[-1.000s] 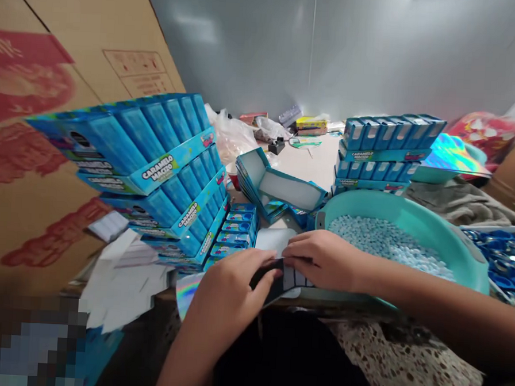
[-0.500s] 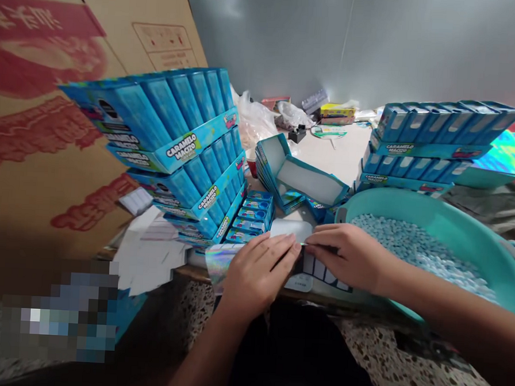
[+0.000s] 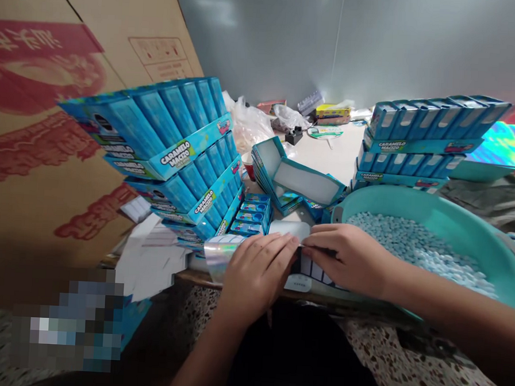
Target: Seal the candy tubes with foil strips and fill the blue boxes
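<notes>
My left hand (image 3: 257,279) and right hand (image 3: 344,261) are pinching close together on a holographic foil sheet (image 3: 217,257) and a windowed card (image 3: 311,268) at the desk's front edge (image 3: 192,277); an uneven grip could be creasing the foil or letting it slip off.

Both hands are out front, basically meeting in the middle. The left hand (image 3: 257,279) angles up and to the right with its fingers together, and the left forearm (image 3: 199,351) comes up from the bottom. The right hand (image 3: 344,261) reaches in sideways on a long right forearm (image 3: 449,321), curled into a pinch, its fingertips (image 3: 311,246) just beside the left hand.
</notes>
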{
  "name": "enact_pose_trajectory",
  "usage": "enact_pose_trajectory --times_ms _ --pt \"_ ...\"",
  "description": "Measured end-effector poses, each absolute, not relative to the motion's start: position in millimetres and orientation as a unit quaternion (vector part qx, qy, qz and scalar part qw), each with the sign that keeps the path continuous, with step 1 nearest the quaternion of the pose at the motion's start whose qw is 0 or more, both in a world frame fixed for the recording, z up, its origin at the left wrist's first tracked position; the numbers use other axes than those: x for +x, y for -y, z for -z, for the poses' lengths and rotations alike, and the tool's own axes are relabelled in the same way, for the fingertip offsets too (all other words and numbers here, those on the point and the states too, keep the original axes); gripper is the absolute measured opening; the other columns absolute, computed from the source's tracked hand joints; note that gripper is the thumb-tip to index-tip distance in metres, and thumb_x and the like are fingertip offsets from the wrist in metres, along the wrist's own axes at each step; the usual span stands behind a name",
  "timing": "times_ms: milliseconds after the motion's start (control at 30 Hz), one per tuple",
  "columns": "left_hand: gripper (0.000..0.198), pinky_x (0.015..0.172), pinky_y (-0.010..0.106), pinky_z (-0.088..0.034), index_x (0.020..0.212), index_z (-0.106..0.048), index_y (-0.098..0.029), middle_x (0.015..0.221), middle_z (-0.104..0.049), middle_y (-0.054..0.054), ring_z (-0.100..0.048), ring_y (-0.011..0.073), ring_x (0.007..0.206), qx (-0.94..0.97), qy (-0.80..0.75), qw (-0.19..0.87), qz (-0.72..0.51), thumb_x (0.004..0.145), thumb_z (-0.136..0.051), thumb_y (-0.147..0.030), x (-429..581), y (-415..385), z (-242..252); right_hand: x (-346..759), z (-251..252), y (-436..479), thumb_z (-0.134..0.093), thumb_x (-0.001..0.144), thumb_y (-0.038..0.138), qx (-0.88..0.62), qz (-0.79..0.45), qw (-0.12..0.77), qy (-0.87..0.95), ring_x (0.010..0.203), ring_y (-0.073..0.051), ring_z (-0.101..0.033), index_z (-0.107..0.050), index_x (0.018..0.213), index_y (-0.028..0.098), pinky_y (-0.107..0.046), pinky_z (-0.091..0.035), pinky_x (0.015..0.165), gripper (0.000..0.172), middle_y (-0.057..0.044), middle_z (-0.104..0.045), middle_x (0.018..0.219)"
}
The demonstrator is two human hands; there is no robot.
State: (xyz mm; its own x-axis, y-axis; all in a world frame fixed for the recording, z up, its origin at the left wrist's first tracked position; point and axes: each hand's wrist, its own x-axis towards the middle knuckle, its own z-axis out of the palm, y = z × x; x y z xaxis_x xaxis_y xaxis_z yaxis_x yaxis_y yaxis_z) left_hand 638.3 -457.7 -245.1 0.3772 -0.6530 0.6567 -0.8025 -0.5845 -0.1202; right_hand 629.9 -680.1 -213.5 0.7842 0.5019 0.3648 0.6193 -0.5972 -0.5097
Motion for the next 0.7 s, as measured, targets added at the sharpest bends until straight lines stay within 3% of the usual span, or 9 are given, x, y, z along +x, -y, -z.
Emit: enact_pose_trajectory --times_ms 333,567,700 --pt "0.047 0.114 0.043 -0.044 0.135 -0.058 -0.021 0.133 -0.067 0.011 -0.057 0.0235 0.131 0.797 0.477 0.111 -0.353 0.090 -0.061 -0.006 642 452 257 629 211 684 -0.049 0.097 0.019 -0.883 0.108 0.322 0.325 0.069 -0.015 -0.057 -0.068 0.076 0.017 -0.026 -0.042 0.065 0.028 -0.005 -0.065 0.075" --pt "0.037 0.110 0.041 -0.051 0.121 -0.065 -0.017 0.125 -0.071 0.013 -0.059 0.0263 0.130 0.793 0.459 0.128 -0.379 0.085 -0.072 -0.015 636 467 255 631 209 688 -0.050 0.095 0.017 -0.888 0.104 0.351 0.279 0.071 -0.016 -0.059 -0.069 0.076 0.018 -0.027 -0.044 0.068 0.027 -0.005 -0.067 0.077" --pt "0.034 0.108 0.042 -0.052 0.117 -0.065 -0.019 0.120 -0.074 0.010 -0.062 0.0251 0.127 0.774 0.497 0.186 -0.345 0.085 -0.069 -0.008 634 470 265 635 199 695 -0.052 0.095 0.022 -0.888 0.148 0.372 0.226 0.069 -0.016 -0.061 -0.071 0.077 0.019 -0.028 -0.045 0.065 0.026 -0.004 -0.069 0.075"
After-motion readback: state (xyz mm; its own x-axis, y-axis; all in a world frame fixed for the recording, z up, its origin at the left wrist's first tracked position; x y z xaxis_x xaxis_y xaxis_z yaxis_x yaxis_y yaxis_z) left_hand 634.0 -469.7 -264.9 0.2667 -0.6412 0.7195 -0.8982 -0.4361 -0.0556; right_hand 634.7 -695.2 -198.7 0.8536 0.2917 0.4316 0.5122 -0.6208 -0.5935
